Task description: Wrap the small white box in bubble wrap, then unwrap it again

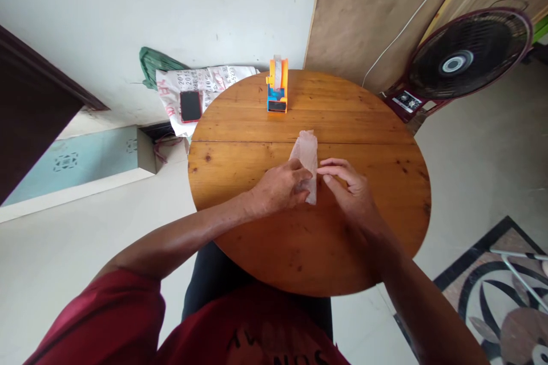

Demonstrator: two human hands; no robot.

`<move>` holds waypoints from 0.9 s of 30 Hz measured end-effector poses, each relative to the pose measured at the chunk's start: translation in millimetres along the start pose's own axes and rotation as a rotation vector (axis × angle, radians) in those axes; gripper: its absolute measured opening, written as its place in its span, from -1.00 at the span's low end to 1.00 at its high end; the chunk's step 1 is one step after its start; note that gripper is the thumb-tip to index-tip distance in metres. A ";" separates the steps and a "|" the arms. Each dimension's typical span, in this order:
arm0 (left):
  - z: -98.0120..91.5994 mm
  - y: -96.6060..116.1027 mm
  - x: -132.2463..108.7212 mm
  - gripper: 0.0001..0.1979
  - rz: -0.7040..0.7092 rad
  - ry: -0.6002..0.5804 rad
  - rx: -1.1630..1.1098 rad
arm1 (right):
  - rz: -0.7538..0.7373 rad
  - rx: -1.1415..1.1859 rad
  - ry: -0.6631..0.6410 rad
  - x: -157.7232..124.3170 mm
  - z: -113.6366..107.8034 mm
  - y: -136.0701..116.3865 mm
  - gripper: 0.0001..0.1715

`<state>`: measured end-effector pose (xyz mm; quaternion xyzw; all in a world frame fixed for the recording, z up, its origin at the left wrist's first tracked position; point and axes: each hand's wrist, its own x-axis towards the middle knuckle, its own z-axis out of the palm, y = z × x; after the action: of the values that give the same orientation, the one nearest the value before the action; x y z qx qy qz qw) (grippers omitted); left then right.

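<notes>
Film [305, 149] on table [368, 117], partly under my left hand [278, 185]: fingers curled, grip unclear. Right hand [353, 188] at its edge, fingers narrowly parted. Straightening it, I judge; next wants a light pinch.

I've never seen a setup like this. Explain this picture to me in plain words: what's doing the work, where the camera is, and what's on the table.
There is no machine here, just a person's two bare hands. The single picture comes from a camera worn on the head, looking forward and down, so the arms reach in from the bottom.

On the round wooden table lie a thin, pale, crinkled sheet and, farther back, an orange and blue tape dispenser. The left hand is over the sheet's lower part, fingers on it. The right hand has its fingertips at the sheet's right edge; whether they touch it is hard to tell.
</notes>
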<state>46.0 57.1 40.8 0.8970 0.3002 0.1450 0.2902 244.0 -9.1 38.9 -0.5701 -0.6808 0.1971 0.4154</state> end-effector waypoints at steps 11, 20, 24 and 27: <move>-9.4 -2.6 1.7 -0.81 0.261 0.059 0.221 | 0.406 -0.140 -0.027 53.7 -6.8 18.0 -0.71; -0.6 -15.5 4.3 -0.76 0.255 0.068 0.050 | 0.616 -0.132 -0.264 99.5 2.6 37.2 -0.47; 0.2 -18.4 4.1 -0.76 0.248 0.077 -0.006 | 0.608 -0.142 -0.286 104.8 9.5 37.4 -0.53; 0.7 -19.6 4.1 -0.73 0.242 0.073 -0.030 | 0.564 -0.125 -0.268 103.7 12.3 40.7 -0.63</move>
<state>40.6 72.1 28.6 0.9164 0.1980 0.2160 0.2727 258.8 102.0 36.9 -0.7299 -0.5554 0.3355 0.2150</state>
